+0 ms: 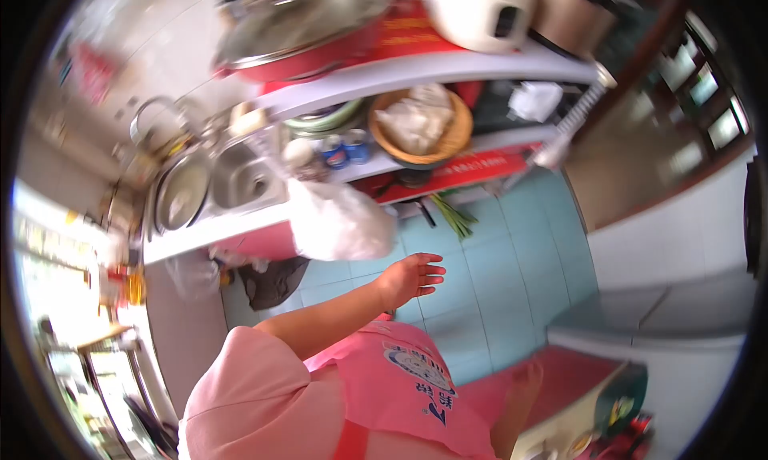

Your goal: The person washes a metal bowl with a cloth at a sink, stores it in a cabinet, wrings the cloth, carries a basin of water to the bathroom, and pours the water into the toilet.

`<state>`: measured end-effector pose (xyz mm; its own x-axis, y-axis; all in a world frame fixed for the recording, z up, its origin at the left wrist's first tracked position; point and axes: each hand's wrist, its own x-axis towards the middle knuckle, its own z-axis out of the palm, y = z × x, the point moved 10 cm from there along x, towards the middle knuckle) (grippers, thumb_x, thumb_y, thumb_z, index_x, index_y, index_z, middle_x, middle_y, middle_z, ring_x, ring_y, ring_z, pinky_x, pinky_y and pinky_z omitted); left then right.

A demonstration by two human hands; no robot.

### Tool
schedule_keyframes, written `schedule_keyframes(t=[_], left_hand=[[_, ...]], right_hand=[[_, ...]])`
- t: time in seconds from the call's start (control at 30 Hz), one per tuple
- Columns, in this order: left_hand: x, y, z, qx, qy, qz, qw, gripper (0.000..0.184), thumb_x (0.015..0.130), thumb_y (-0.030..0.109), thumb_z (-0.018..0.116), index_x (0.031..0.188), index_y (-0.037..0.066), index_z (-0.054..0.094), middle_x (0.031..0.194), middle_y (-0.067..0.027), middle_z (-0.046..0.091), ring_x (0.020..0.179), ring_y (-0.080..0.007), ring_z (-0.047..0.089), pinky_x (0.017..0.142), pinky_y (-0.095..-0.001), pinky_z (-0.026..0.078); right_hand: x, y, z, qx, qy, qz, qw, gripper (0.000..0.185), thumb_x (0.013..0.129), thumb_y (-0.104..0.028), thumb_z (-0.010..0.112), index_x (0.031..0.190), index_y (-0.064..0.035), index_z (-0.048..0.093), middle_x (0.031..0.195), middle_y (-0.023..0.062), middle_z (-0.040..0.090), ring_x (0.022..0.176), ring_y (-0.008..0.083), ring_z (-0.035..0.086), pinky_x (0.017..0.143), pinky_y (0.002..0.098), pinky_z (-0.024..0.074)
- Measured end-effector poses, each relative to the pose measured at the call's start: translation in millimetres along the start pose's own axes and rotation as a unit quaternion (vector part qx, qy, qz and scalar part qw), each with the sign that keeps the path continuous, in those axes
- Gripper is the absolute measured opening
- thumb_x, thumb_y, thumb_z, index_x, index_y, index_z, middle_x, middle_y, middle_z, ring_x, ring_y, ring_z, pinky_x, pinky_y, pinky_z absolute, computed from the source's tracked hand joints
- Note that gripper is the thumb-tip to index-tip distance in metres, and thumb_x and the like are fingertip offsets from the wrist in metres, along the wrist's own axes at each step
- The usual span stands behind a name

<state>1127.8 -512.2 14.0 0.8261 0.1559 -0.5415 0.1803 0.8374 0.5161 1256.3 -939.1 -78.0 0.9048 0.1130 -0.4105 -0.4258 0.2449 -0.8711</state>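
My left hand [413, 277] is held out over the blue tiled floor [496, 276], its fingers apart and nothing in them. Nearest to it is a full white plastic bag [340, 220] hanging at the counter's front. A bunch of long green stalks [454, 217] sticks out from under the lower shelf. Down on the right, my right hand [525, 380] is faint and smeared, in front of a red surface [560, 380]; its fingers cannot be made out. A pink printed apron [408, 364] covers my front.
A steel sink [244, 176] holding a round pan [182, 192] is at the left. Shelves bear a red lidded pan [308, 40], a white cooker [480, 12], a wicker basket [460, 132] with a plastic bag, and blue cans [334, 152]. A black bag [272, 282] hangs low.
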Motion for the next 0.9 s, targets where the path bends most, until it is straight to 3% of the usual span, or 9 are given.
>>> schedule_keyframes(t=[0.1, 0.2, 0.4, 0.53, 0.7, 0.77, 0.87, 0.9], left_hand=[[-92, 18, -80, -0.070, 0.048, 0.100, 0.991, 0.039, 0.090, 0.033, 0.048, 0.123, 0.012, 0.052, 0.113, -0.0052, 0.059, 0.103, -0.0187, 0.056, 0.092, -0.0366, 0.042], [-182, 7, -154, -0.156, 0.108, 0.196, 0.962, 0.042, 0.087, 0.036, 0.050, 0.123, 0.014, 0.053, 0.111, -0.0050, 0.060, 0.102, -0.0192, 0.056, 0.093, -0.0375, 0.041], [-352, -23, -303, -0.253, 0.177, 0.332, 0.891, 0.046, 0.086, 0.041, 0.051, 0.122, 0.012, 0.053, 0.112, -0.0042, 0.061, 0.101, -0.0180, 0.058, 0.089, -0.0380, 0.043], [-448, -23, -391, -0.309, 0.165, 0.392, 0.850, 0.037, 0.091, 0.032, 0.043, 0.121, 0.012, 0.053, 0.108, -0.0039, 0.062, 0.098, -0.0176, 0.059, 0.088, -0.0362, 0.044], [-561, -6, -534, -0.353, 0.134, 0.440, 0.815, 0.038, 0.089, 0.033, 0.048, 0.119, 0.010, 0.055, 0.108, -0.0049, 0.064, 0.096, -0.0182, 0.061, 0.084, -0.0366, 0.048], [-609, -2, -565, -0.366, 0.168, 0.430, 0.808, 0.037, 0.090, 0.032, 0.047, 0.119, 0.010, 0.055, 0.107, -0.0049, 0.064, 0.093, -0.0185, 0.062, 0.083, -0.0363, 0.048], [-675, 14, -613, -0.376, 0.183, 0.443, 0.793, 0.037, 0.091, 0.031, 0.046, 0.119, 0.009, 0.055, 0.108, -0.0050, 0.064, 0.093, -0.0186, 0.062, 0.083, -0.0366, 0.048], [-691, 16, -628, -0.380, 0.191, 0.451, 0.785, 0.037, 0.091, 0.031, 0.045, 0.119, 0.009, 0.055, 0.108, -0.0050, 0.064, 0.094, -0.0187, 0.062, 0.083, -0.0369, 0.048]], right_hand=[[-22, 25, 64, -0.054, -0.068, 0.080, 0.993, 0.032, 0.087, -0.013, 0.058, 0.118, -0.0098, 0.051, 0.089, 0.0055, 0.057, 0.067, 0.0174, 0.054, 0.062, 0.0323, 0.0482], [-57, 59, 138, -0.134, -0.192, 0.106, 0.966, 0.029, 0.088, -0.014, 0.057, 0.116, -0.0113, 0.053, 0.088, 0.0052, 0.058, 0.069, 0.0170, 0.056, 0.063, 0.0320, 0.0476], [-179, 141, 277, -0.204, -0.339, 0.151, 0.906, 0.020, 0.091, -0.008, 0.053, 0.111, -0.0058, 0.053, 0.092, 0.0070, 0.056, 0.072, 0.0160, 0.054, 0.068, 0.0312, 0.0474], [-275, 205, 374, -0.250, -0.435, 0.129, 0.855, 0.019, 0.091, -0.007, 0.053, 0.110, -0.0050, 0.053, 0.092, 0.0062, 0.056, 0.073, 0.0151, 0.054, 0.068, 0.0301, 0.0476], [-397, 305, 503, -0.329, -0.476, 0.045, 0.814, 0.023, 0.090, -0.010, 0.058, 0.112, -0.0026, 0.057, 0.101, 0.0066, 0.058, 0.085, 0.0120, 0.055, 0.074, 0.0277, 0.0476], [-450, 348, 552, -0.381, -0.542, 0.016, 0.749, 0.028, 0.089, -0.010, 0.061, 0.115, -0.0023, 0.058, 0.108, 0.0063, 0.059, 0.093, 0.0112, 0.056, 0.081, 0.0269, 0.0472], [-518, 400, 632, -0.388, -0.585, -0.020, 0.713, 0.031, 0.087, -0.008, 0.061, 0.117, -0.0028, 0.058, 0.110, 0.0071, 0.060, 0.101, 0.0141, 0.056, 0.087, 0.0274, 0.0457], [-544, 408, 666, -0.394, -0.620, -0.087, 0.673, 0.032, 0.086, -0.008, 0.061, 0.117, -0.0031, 0.058, 0.111, 0.0083, 0.060, 0.105, 0.0166, 0.056, 0.090, 0.0291, 0.0448]])
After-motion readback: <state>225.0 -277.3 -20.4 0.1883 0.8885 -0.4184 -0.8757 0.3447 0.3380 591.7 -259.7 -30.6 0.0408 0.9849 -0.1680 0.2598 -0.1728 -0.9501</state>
